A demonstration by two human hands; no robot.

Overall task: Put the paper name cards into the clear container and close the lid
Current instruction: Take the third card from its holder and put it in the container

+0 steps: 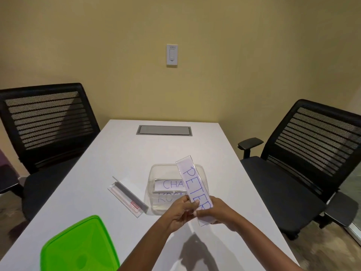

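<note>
Both hands share the grip at the near end of a clear acrylic holder [195,189] with the PETER card inside: the left hand [180,213] pinches its left edge, thumb on the face, and the right hand [219,212] clasps its right edge from behind. The holder tilts up and away, its far end hanging over the clear container [156,184] just beyond. Inside the container lie two cards, one reading CHA [169,184] and a fainter one nearer. To the left on the table [121,153] rests an empty holder [128,198], and the green lid [78,249] sits at the near left. I'd guess the paper could snag or crease while sliding out of the tight sleeve, or the slick acrylic could slip and knock the container.
</note>
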